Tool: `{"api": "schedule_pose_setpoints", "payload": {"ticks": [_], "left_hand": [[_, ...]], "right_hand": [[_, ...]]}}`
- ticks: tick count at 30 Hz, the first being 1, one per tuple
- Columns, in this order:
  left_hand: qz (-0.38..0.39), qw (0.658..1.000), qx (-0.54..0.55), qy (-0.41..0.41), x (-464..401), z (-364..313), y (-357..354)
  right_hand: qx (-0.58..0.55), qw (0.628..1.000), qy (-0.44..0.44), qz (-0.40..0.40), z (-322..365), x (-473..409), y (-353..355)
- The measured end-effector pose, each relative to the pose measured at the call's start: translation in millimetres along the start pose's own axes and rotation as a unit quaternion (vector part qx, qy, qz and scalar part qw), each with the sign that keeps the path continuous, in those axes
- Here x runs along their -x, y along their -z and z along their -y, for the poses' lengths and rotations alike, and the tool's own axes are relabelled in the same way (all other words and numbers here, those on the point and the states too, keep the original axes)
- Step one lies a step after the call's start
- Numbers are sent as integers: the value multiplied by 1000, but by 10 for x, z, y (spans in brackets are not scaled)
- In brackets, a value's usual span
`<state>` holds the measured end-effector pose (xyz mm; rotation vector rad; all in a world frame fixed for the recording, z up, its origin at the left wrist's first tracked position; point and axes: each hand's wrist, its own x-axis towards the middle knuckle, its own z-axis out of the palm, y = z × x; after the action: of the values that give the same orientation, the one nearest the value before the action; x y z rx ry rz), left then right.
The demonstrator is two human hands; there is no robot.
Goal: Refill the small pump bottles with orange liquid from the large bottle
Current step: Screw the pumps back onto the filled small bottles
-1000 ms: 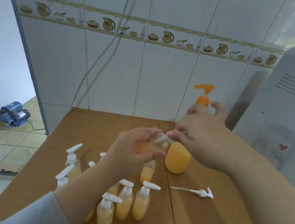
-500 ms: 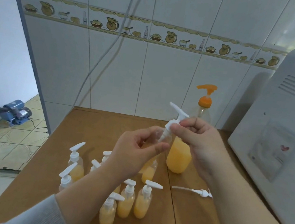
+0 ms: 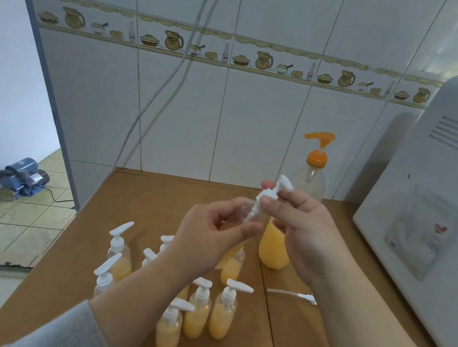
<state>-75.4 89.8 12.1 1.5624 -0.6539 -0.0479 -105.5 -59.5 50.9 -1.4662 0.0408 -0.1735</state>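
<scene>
My left hand point(image 3: 208, 238) grips a small clear bottle point(image 3: 233, 256) holding orange liquid, raised above the wooden table point(image 3: 138, 199). My right hand point(image 3: 305, 231) pinches the bottle's white pump head point(image 3: 269, 197), whose stem runs down into the bottle neck. Behind my hands stands the large bottle point(image 3: 274, 251) with an orange pump point(image 3: 319, 147), orange liquid filling its lower part. Several small pump bottles point(image 3: 197, 315) with orange liquid stand clustered at the front left.
A loose white pump with its tube point(image 3: 293, 295) lies on the table to the right. A large white appliance point(image 3: 433, 215) borders the table's right side. Tiled wall stands behind. On the floor at left sits a blue pump motor point(image 3: 19, 176).
My right hand came off the bottle's top holding the pump head, turned it and lifted it slightly; the head now sits tilted above my left hand. The large bottle is more exposed.
</scene>
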Motion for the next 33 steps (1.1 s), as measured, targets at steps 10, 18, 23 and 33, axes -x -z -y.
{"api": "schedule_pose_setpoints", "payload": {"ticks": [10,18,23,33], "left_hand": [[-40,996,-72,-18,-54,15,-39],[-33,996,-81,-26,-115,-7,34],[26,997,-8,73,-165,-55,103],[33,988,-143,46,-361,43,-84]], "right_hand": [[87,992,17,-90,-67,-29,-34],[20,997,9,-69,-32,-59,-11],[27,1000,13,-7,3,-58,45],[133,974,95,-156,-100,-119,81]]}}
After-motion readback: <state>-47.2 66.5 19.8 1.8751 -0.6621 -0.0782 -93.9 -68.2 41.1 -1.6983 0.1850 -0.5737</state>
